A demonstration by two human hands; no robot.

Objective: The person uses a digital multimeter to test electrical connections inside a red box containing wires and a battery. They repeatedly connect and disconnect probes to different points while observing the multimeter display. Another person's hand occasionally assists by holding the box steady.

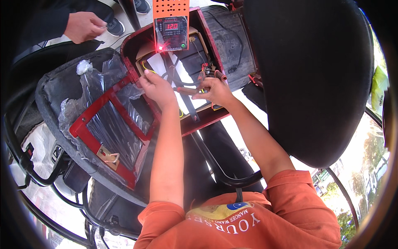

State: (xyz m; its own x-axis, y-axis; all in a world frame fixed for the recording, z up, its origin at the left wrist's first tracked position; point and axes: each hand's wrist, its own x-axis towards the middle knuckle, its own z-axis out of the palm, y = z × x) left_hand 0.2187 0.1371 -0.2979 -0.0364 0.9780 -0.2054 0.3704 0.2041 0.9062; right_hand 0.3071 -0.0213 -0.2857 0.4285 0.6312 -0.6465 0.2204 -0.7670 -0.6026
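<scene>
My right hand (pixel 213 91) is closed on a battery clamp (pixel 186 90) with worn reddish-brown handles, over the right side of an open red metal compartment (pixel 211 37). Another clamp handle (pixel 220 75) shows just above those fingers. My left hand (pixel 158 88) is over the compartment's left side, its fingers curled with thumb and fingertip close together. Whatever it may hold is hidden. Inside the compartment lie dark batteries (pixel 195 50), white sheets (pixel 157 64), a dark strap (pixel 188 108) and thin yellow wires. At the far end stands an orange perforated device (pixel 171 29) with a lit red display.
On the left, a seat lid (pixel 54 97) lies flipped over, showing its red frame (pixel 93 114), torn plastic and a brass-coloured latch (pixel 108 157). A big black seat cushion (pixel 306 79) rises on the right. Another person's hand (pixel 85 27) is at the upper left.
</scene>
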